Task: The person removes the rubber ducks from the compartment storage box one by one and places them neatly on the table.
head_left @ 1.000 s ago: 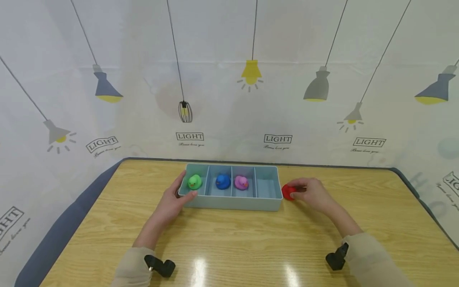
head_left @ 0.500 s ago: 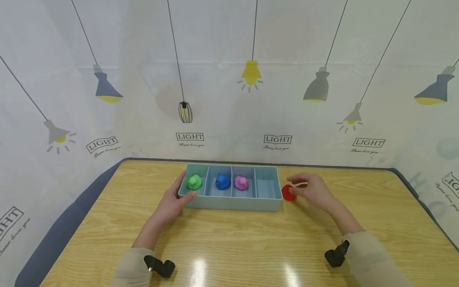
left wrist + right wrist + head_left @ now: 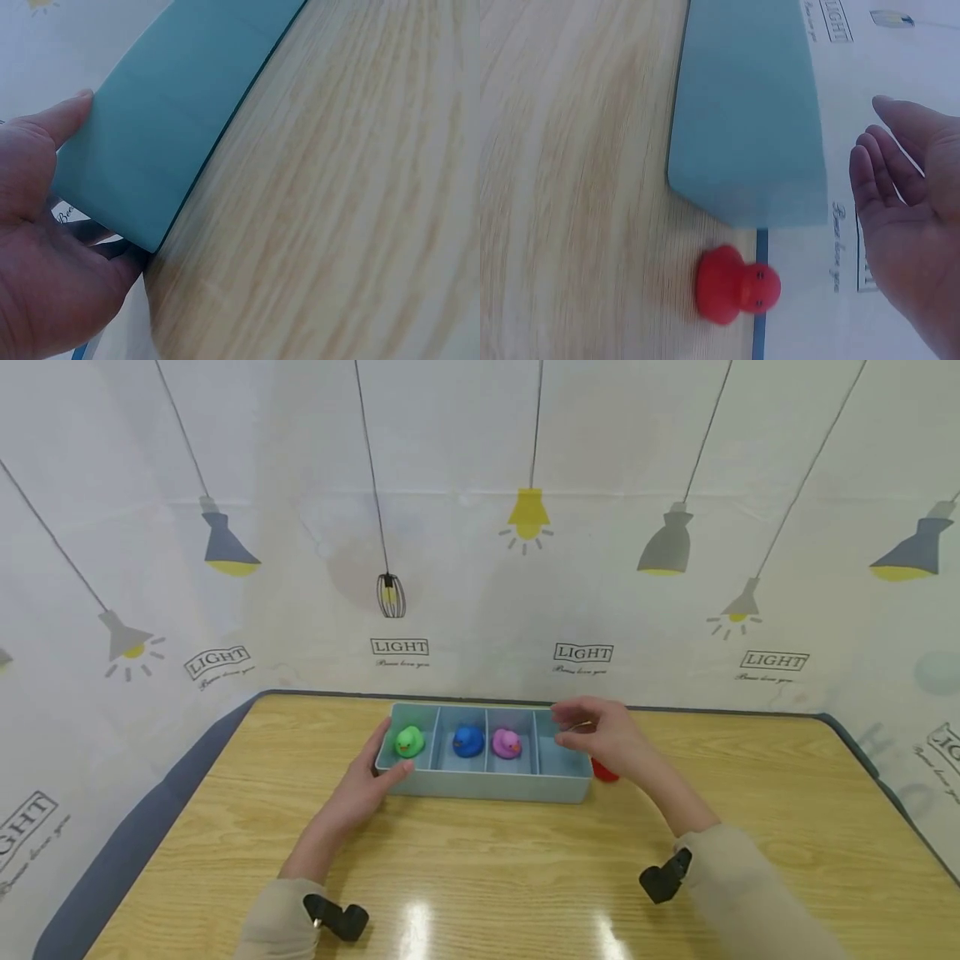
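A pale blue box with several compartments (image 3: 487, 786) stands on the table. My left hand (image 3: 358, 783) grips its left end, the thumb at the front corner and the fingers around the end wall. In the head view, a green rubber duck (image 3: 409, 742), a blue one (image 3: 468, 741) and a pink one (image 3: 506, 744) sit in separate compartments from the left. The rightmost compartment (image 3: 558, 762) has no duck; my right hand (image 3: 915, 199) hovers above it, fingers relaxed and holding nothing. Just off the box's right end, a red rubber duck (image 3: 727, 285) rests on the table, partly hidden in the head view.
The wooden table (image 3: 480, 868) ends in a dark edge behind the box. A cloth wall printed with lamps (image 3: 480, 527) closes off the back and sides. Each wrist carries a small black camera, like the left one (image 3: 336, 917).
My right hand has let go of the red duck and moved left over the rightmost compartment. The duck stays beside the box, and my left hand keeps its hold.
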A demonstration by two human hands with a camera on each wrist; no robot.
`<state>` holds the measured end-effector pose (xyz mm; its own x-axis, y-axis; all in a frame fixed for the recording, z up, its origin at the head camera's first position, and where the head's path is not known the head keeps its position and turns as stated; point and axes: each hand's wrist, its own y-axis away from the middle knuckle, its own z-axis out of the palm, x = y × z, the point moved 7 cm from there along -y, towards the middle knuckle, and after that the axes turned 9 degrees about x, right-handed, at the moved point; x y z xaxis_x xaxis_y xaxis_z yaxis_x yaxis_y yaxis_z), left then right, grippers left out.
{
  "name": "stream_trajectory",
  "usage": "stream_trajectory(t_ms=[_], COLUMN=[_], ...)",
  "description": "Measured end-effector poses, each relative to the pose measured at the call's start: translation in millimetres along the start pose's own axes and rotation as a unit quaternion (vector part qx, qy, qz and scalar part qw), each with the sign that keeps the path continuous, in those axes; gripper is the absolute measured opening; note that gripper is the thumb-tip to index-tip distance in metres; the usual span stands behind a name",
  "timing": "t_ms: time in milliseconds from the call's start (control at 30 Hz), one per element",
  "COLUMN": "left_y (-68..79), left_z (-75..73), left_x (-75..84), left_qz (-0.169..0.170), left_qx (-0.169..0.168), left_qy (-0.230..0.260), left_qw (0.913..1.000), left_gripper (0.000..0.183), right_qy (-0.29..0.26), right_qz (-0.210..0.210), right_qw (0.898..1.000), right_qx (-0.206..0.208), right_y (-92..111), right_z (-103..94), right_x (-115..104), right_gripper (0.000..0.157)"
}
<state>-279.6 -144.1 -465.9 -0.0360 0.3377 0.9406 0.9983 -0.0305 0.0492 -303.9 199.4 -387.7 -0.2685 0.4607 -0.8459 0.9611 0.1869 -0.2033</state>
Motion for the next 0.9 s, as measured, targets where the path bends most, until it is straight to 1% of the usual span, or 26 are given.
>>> stream_trajectory(t_ms=[167,333,467,567,700,800,900], left_y=[-2.3,-3.3,-3.1,-2.6,-1.2,-0.1,0.6], left_z=[3.1,4.2,2.8,2.1,1.2,0.5,-0.5], left_x=[-2.6,-2.6,0.4,-0.2,-1.7,-0.7,-0.3], left_qz=[0.006,0.005,0.01,0.0,-0.016,-0.014,-0.012], left_qx=[-0.002,-0.001,0.0,-0.001,-0.002,-0.001,-0.001], left_qy=[-0.006,-0.003,-0.004,-0.004,0.001,0.002,0.003], left_qw=[1.0,1.0,0.9999,1.0,0.9999,0.9999,0.9999], left_gripper=[0.081,0.083,0.084,0.084,0.083,0.083,0.083], right_qy=[0.017,0.034,0.06,0.087,0.13,0.164,0.189], right_qz=[-0.01,-0.014,-0.03,-0.037,-0.075,-0.116,-0.137], right_qw=[0.999,0.997,0.993,0.989,0.982,0.974,0.967], right_qx=[-0.034,-0.074,-0.101,-0.111,-0.114,-0.108,-0.105], right_y=[-9,-21,-30,-34,-36,-35,-33], right_z=[21.6,40.3,56.1,66.5,77.3,81.8,83.8], right_x=[-10,-17,-22,-23,-20,-19,-21], right_gripper=[0.042,0.043,0.042,0.043,0.042,0.042,0.042])
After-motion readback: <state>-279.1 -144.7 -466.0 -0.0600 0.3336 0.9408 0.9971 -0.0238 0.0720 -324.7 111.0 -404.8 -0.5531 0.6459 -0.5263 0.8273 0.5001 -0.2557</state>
